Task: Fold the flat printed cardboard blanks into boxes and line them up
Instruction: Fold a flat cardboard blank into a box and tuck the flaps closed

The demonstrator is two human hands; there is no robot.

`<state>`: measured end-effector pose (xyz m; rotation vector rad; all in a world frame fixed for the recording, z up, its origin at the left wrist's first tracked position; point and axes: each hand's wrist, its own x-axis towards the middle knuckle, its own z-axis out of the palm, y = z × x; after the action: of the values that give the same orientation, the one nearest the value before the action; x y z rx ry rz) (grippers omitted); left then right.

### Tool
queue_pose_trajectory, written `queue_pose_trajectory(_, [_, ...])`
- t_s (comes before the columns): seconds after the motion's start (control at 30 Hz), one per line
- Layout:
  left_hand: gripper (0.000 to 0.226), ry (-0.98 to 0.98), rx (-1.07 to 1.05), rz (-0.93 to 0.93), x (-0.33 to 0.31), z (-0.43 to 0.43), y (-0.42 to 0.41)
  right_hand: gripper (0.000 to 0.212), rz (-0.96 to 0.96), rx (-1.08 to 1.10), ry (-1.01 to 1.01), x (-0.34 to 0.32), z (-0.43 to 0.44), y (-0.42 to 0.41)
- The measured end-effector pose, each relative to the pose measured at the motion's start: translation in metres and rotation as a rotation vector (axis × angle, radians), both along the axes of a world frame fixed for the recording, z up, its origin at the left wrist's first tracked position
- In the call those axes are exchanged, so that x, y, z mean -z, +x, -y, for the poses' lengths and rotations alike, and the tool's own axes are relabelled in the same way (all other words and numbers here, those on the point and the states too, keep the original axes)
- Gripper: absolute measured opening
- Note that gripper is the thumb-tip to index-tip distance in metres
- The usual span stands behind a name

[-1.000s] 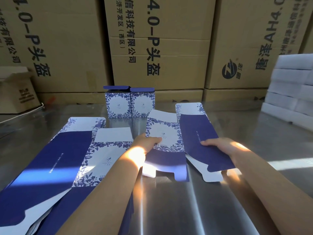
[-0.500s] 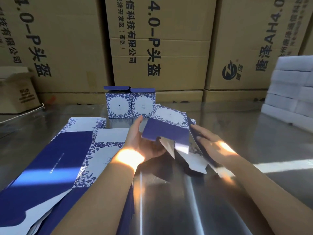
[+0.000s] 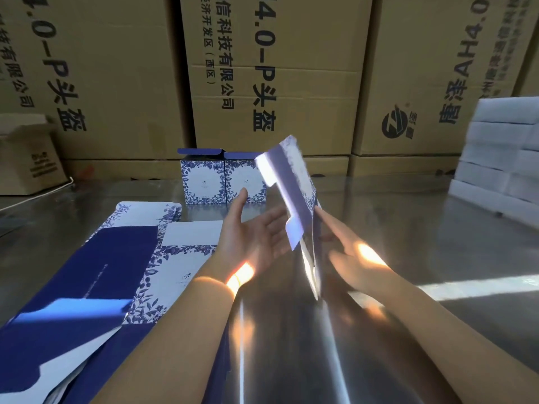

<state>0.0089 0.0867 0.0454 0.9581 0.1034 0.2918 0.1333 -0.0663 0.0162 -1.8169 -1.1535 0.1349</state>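
Blank in work: the cardboard blank (image 3: 294, 185) is up off the worktop (image 3: 408, 228), tilted on edge and motion-blurred, between your two hands.
Left hand: your left hand (image 3: 256, 240) is released, palm up with straight fingers. Its fingertips are at the blank's lower tab, on its left side.
Right hand: your right hand (image 3: 347, 255) meets the blank's lower right edge. With the blur you cannot tell whether it pinches.
Finished: two folded boxes (image 3: 202, 182) stand touching, side by side, toward the back of the worktop.
Stock: flat blanks (image 3: 116, 263) lie overlapped to your left.
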Motion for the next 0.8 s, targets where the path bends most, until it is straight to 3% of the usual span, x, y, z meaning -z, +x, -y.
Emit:
queue_pose_trajectory(0.13, [0.079,0.201,0.055,-0.001,-0.001,0.007,0.001,0.089,0.037,-0.046,-0.022,0.000,-0.001,-0.011])
queue_pose_trajectory(0.43, [0.078,0.323,0.139,-0.014,0.004,0.012,0.002,0.089,0.032,-0.077,-0.019,0.003,0.000,-0.010])
queue_pose_trajectory(0.8, [0.072,0.400,-0.056,-0.049,0.001,0.017,0.006,0.094,0.049,-0.015,-0.029,0.008,-0.004,-0.004])
